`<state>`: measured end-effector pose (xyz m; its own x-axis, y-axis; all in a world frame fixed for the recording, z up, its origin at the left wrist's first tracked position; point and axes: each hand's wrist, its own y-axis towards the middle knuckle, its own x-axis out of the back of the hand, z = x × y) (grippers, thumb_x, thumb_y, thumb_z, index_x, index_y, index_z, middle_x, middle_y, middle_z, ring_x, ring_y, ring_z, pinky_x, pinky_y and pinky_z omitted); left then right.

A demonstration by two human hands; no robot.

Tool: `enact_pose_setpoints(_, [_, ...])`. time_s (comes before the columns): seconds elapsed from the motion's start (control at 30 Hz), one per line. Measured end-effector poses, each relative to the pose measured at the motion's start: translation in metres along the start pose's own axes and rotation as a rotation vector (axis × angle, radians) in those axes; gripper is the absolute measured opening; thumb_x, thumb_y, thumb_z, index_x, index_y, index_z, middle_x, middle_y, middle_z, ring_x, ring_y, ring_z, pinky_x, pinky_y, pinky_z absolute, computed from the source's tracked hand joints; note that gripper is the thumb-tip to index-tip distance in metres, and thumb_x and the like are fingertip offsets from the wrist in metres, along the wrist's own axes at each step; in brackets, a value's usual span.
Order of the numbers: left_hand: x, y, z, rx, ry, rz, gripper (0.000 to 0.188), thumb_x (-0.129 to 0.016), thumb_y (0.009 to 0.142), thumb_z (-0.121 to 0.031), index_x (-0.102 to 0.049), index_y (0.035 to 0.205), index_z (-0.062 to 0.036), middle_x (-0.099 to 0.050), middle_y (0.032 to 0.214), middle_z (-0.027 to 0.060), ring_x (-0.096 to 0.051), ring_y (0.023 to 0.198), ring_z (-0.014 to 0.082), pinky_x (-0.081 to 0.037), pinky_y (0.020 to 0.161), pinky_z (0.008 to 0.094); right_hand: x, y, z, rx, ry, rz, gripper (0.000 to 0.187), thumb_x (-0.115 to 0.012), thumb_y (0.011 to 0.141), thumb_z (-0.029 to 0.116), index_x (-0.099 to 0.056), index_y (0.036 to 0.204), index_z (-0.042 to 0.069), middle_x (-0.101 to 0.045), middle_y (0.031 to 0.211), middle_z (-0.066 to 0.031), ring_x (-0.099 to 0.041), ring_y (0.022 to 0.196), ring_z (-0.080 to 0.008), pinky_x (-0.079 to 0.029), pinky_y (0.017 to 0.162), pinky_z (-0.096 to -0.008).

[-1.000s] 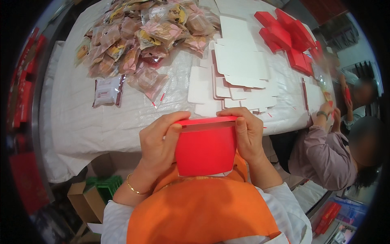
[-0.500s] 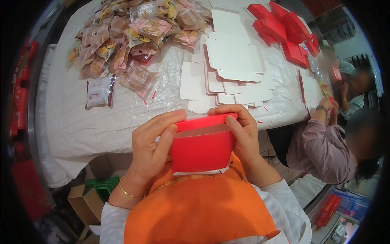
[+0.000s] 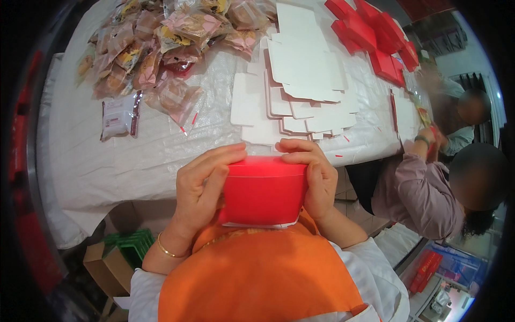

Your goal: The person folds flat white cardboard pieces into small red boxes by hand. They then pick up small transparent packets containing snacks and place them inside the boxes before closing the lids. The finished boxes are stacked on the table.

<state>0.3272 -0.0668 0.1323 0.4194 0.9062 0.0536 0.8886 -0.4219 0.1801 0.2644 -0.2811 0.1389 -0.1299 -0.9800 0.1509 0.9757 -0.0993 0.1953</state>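
Note:
A red cardboard box [image 3: 264, 193] is held between both hands, in front of the orange apron and just off the table's near edge. My left hand [image 3: 204, 180] is closed on its left side, with the thumb on the front corner and the fingers along the top. On the opposite side my right hand [image 3: 316, 174] grips it, fingers bent over the top right corner. The box's top flap lies flush over the opening. A white edge shows along its bottom. Beyond the hands lies a stack of flat white box blanks [image 3: 306, 67].
Wrapped pastries [image 3: 161, 48] pile up at the table's far left, with a white packet [image 3: 120, 115] nearer. Folded red boxes [image 3: 370, 35] lie far right. A co-worker in a mauve sleeve [image 3: 416, 190] works at right. An open carton [image 3: 110, 265] with green trays stands below left.
The red box's top flap, which stood partly raised with a gap beneath, is now pressed down. My right thumb has moved off the front to the box's side.

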Motion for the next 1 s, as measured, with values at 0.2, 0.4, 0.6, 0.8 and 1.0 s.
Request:
enact_pose_setpoints(0.2, [-0.004,-0.004,0.001,-0.070,0.155,0.072,0.021,-0.053,0.090,-0.008,-0.066,0.105,0.0002,-0.064,0.113,0.0198,-0.063,0.103,0.0308,-0.047,0.090,0.0338,-0.004,-0.010,-0.002,0.036,-0.067,0.000,0.032,-0.042,0.100,0.023,-0.061,0.098,-0.003,-0.057,0.118,-0.0239,-0.057,0.106,-0.0269,-0.044,0.092,-0.0356])
enact_pose_setpoints(0.4, [-0.028,-0.013,0.026,-0.079,0.094,-0.062,0.022,-0.046,0.097,-0.016,-0.050,0.112,-0.0010,-0.053,0.121,0.0186,-0.050,0.112,0.0263,-0.038,0.099,0.0377,-0.015,-0.006,-0.007,0.103,-0.111,-0.040,0.017,-0.044,0.092,0.005,-0.056,0.103,-0.002,-0.060,0.108,-0.0200,-0.059,0.099,-0.0285,-0.046,0.089,-0.0350])
enact_pose_setpoints(0.6, [-0.028,-0.012,0.029,-0.070,-0.026,-0.133,0.019,-0.050,0.093,-0.008,-0.051,0.110,0.0000,-0.053,0.118,0.0175,-0.051,0.110,0.0258,-0.038,0.098,0.0362,-0.013,0.002,-0.003,0.066,-0.158,0.071,0.020,-0.046,0.092,0.008,-0.052,0.109,-0.002,-0.056,0.114,-0.0190,-0.056,0.104,-0.0279,-0.043,0.093,-0.0367])
enact_pose_setpoints(0.8, [-0.023,-0.012,0.030,-0.008,-0.033,-0.159,0.019,-0.050,0.093,-0.007,-0.052,0.111,-0.0009,-0.054,0.118,0.0156,-0.051,0.110,0.0245,-0.038,0.099,0.0355,-0.022,0.003,0.006,0.003,0.099,0.017,0.036,-0.046,0.092,0.008,-0.039,0.126,-0.001,-0.048,0.128,-0.0199,-0.048,0.117,-0.0281,-0.037,0.102,-0.0374])
enact_pose_setpoints(1.0, [-0.027,-0.013,0.032,-0.013,-0.044,-0.159,0.019,-0.050,0.092,-0.005,-0.052,0.110,-0.0012,-0.054,0.118,0.0156,-0.051,0.111,0.0242,-0.038,0.099,0.0350,-0.009,0.002,-0.007,0.103,-0.178,0.170,0.028,-0.045,0.093,0.010,-0.048,0.119,0.000,-0.044,0.131,-0.0193,-0.048,0.116,-0.0278,-0.037,0.101,-0.0375])
